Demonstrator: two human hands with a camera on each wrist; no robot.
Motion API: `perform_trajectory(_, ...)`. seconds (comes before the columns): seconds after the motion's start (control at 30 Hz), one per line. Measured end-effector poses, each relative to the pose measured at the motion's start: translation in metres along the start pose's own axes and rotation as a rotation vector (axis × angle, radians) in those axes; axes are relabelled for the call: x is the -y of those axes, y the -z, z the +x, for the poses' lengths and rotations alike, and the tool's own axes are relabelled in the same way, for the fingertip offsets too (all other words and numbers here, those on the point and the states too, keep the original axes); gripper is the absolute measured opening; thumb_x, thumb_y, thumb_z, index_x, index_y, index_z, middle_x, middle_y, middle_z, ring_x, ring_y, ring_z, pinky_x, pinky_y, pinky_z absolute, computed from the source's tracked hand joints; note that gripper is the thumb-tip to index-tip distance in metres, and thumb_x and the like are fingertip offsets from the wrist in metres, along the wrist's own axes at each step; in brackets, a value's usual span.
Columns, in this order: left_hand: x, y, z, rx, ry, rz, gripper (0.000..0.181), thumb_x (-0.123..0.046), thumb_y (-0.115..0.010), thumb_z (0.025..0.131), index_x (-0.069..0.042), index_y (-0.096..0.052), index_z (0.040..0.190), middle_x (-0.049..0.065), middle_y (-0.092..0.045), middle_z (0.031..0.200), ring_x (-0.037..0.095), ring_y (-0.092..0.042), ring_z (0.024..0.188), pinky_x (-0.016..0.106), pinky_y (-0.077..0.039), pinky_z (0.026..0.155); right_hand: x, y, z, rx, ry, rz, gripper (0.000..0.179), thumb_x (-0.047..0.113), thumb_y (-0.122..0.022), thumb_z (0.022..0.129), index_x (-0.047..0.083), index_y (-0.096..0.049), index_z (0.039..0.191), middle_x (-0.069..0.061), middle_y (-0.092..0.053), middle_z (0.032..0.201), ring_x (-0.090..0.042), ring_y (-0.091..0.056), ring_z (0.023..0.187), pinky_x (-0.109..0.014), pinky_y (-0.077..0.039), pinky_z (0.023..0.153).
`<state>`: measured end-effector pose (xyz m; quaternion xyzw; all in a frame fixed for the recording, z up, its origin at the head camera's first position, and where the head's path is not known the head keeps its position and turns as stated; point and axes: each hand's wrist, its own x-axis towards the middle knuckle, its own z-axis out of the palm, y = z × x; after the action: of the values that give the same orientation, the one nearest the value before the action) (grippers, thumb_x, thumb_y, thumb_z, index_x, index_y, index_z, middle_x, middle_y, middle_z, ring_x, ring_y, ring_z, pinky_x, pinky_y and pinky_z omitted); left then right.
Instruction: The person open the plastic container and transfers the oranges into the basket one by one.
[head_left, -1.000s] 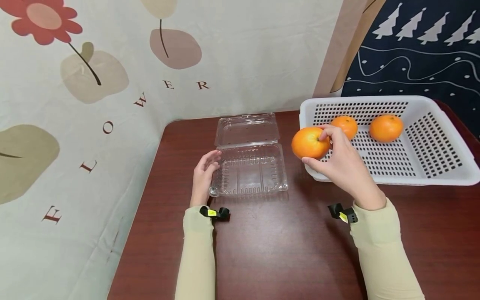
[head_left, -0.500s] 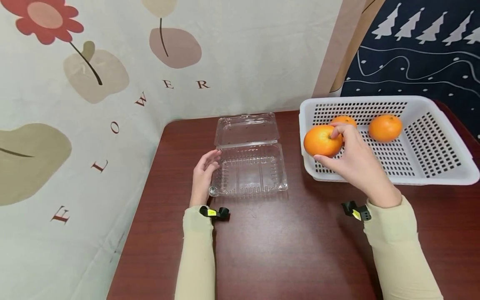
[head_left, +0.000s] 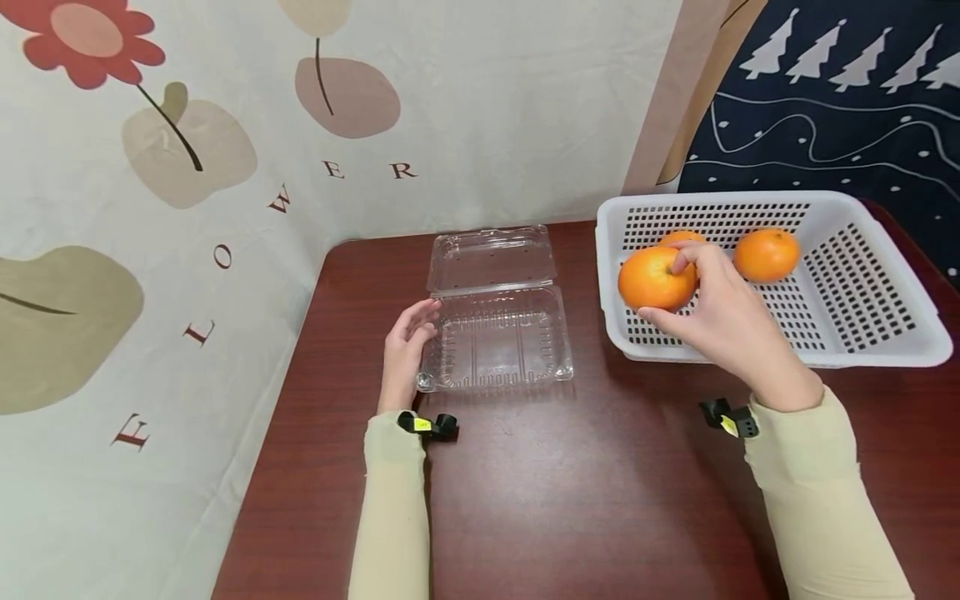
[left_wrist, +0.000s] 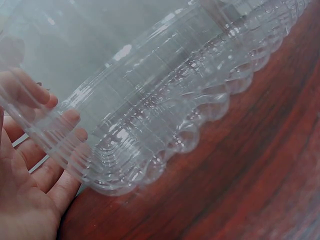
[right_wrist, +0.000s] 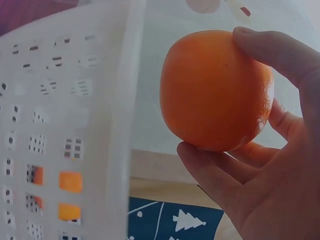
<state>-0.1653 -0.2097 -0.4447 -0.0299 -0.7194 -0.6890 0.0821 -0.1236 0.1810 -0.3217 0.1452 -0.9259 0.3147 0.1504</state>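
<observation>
My right hand (head_left: 723,312) holds an orange (head_left: 657,278) between thumb and fingers, over the left end of a white perforated basket (head_left: 885,362). In the right wrist view the orange (right_wrist: 215,90) is beside the basket wall (right_wrist: 115,100) and above its rim. Two more oranges lie in the basket, one at the right (head_left: 767,255) and one (head_left: 682,237) mostly hidden behind the held fruit. My left hand (head_left: 405,354) rests against the left side of a clear plastic clamshell box (head_left: 498,337). Its relaxed fingers (left_wrist: 50,172) touch the box wall (left_wrist: 115,150).
The clamshell's lid (head_left: 491,258) lies folded back toward the wall. A dark red wooden table (head_left: 540,492) bears everything. Behind it hang a pale flower-printed cloth (head_left: 495,108) and a dark blue cloth with white trees (head_left: 840,133).
My right hand has moved right with the orange, from the basket's left rim to over its inside. The left hand and the clamshell box stay where they were.
</observation>
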Motion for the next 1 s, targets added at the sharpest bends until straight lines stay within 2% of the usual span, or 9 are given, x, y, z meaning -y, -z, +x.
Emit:
perform_trajectory(0.13, 0.000, 0.001, 0.001, -0.004, -0.004, 0.009, 0.034, -0.005, -0.048, 0.089, -0.015, -0.053, 0.122, 0.002, -0.054, 0.122, 0.019, -0.047, 0.114, 0.033, -0.041, 0.089, -0.001, 0.004, 0.001, 0.011, 0.008, -0.001, 0.059, 0.025, -0.078, 0.066, 0.004, -0.038, 0.104, -0.013, -0.042, 0.120, -0.027, -0.043, 0.091, -0.037, -0.037, 0.072)
perform_trajectory(0.4, -0.005, 0.002, 0.000, 0.006, 0.013, 0.001, 0.035, -0.005, -0.049, 0.089, -0.012, -0.052, 0.123, 0.005, -0.053, 0.123, 0.020, -0.046, 0.115, 0.032, -0.041, 0.089, -0.002, 0.016, 0.002, 0.038, 0.043, -0.021, 0.060, 0.022, -0.079, 0.065, 0.005, -0.037, 0.104, -0.015, -0.041, 0.123, -0.030, -0.042, 0.102, -0.046, -0.041, 0.080)
perform_trajectory(0.63, -0.018, -0.003, -0.005, 0.017, 0.001, -0.007, 0.037, 0.000, -0.047, 0.088, -0.002, -0.048, 0.125, 0.014, -0.050, 0.126, 0.028, -0.044, 0.116, 0.030, -0.042, 0.087, -0.005, 0.026, 0.003, 0.062, 0.045, -0.067, 0.061, 0.024, -0.079, 0.065, 0.004, -0.036, 0.104, -0.016, -0.041, 0.121, -0.031, -0.043, 0.096, -0.046, -0.044, 0.076)
perform_trajectory(1.0, -0.020, -0.005, -0.005, 0.017, -0.003, -0.031, 0.037, 0.004, -0.045, 0.088, 0.000, -0.048, 0.124, 0.018, -0.049, 0.126, 0.031, -0.043, 0.117, 0.030, -0.042, 0.087, -0.009, 0.045, 0.006, 0.130, 0.051, -0.122, 0.064, 0.024, -0.080, 0.063, 0.003, -0.037, 0.106, -0.018, -0.042, 0.124, -0.034, -0.041, 0.099, -0.052, -0.045, 0.077)
